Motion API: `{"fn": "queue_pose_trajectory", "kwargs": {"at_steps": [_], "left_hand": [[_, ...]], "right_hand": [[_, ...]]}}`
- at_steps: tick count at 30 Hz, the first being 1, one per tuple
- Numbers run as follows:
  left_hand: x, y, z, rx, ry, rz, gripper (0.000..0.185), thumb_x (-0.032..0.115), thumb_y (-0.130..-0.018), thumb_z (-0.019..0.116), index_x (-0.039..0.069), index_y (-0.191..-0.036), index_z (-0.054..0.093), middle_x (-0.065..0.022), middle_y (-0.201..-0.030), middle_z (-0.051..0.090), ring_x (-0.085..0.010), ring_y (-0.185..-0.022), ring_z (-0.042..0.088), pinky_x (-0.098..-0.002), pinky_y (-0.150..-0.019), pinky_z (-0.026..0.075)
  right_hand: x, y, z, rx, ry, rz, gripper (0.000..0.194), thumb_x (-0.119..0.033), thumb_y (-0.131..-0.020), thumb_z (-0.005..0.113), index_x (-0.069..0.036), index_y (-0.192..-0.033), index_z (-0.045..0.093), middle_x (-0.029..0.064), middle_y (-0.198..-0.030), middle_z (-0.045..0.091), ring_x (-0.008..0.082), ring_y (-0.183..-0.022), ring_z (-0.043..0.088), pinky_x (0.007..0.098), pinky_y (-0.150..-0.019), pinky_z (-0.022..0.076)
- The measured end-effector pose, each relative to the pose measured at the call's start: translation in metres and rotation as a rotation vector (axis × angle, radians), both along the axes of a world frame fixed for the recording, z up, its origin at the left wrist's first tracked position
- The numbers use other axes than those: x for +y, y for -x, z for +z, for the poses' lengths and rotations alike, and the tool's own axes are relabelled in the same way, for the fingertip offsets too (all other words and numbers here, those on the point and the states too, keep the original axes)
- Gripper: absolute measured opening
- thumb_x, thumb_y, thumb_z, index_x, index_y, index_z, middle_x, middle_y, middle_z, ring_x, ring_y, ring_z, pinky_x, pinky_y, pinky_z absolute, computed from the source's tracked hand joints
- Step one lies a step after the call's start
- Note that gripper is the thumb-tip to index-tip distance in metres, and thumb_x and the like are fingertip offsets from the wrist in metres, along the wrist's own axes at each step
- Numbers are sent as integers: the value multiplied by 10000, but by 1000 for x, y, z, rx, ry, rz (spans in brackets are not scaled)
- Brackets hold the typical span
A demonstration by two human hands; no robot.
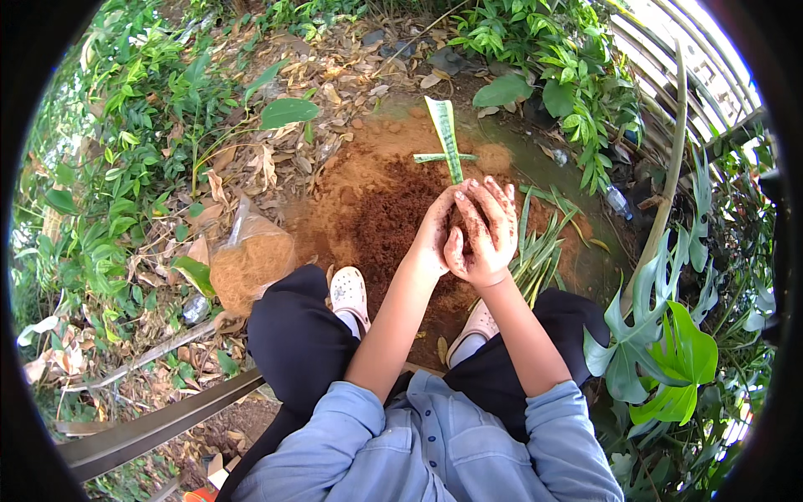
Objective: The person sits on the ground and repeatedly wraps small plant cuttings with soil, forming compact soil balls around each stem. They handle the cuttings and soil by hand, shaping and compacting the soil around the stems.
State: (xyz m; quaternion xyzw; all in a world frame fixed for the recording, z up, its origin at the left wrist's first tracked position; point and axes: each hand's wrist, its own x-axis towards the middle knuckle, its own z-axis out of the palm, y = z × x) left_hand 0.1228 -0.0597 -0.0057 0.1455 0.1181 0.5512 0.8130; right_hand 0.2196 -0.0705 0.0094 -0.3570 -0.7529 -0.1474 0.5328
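Observation:
My left hand and my right hand are cupped together around a clump of dark, moist soil or fibre, mostly hidden between the palms. Dirt coats the fingers. An upright-looking variegated snake plant leaf extends from the top of the hands; whether its base is in the clump cannot be seen. Another narrow leaf piece lies crosswise by it. Below is a mound of dark brown crumbly growing medium on orange-brown soil. A pile of long cut green leaves lies right of the hands.
A clear plastic bag of tan fibre lies left of my shoe. Dry leaves cover the ground at the upper left. A plastic bottle lies at the right, near a bent stem and monstera leaves. A metal bar crosses the lower left.

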Motion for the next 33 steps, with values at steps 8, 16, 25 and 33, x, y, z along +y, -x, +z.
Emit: {"fn": "queue_pose_trajectory", "kwargs": {"at_steps": [8, 16, 25, 33], "left_hand": [[12, -4, -34, 20, 103, -63, 268, 271, -930, 411, 54, -947, 567, -84, -915, 618, -172, -816, 624, -270, -725, 540], [24, 20, -83, -16, 180, 65, 312, 296, -937, 397, 34, -953, 565, -109, -915, 621, -206, -813, 626, -315, -727, 540], [17, 46, -63, -101, -52, 21, 532, 418, -921, 349, -43, -1078, 563, -201, -1056, 602, -313, -1016, 570, -429, -912, 448], [28, 44, -92, 154, 219, 55, 469, 434, -916, 402, 10, -988, 587, -187, -1000, 617, -311, -889, 611, -426, -811, 503]], "right_hand": [[7, 4, -29, 27, 12, 63, 230, -44, -699, 564, 28, -902, 644, 171, -946, 612, 341, -855, 620, 396, -762, 504], [17, 21, -49, -8, 162, 187, 310, -160, -775, 569, 14, -1028, 611, 175, -1096, 576, 340, -1058, 549, 447, -950, 407], [17, 43, -44, -54, 205, 184, 332, -239, -736, 625, -46, -1006, 627, 140, -1108, 574, 312, -1067, 546, 396, -920, 424], [25, 44, -75, 15, 70, 172, 185, -88, -686, 612, -3, -850, 623, 124, -897, 597, 297, -793, 608, 369, -681, 498]]}}
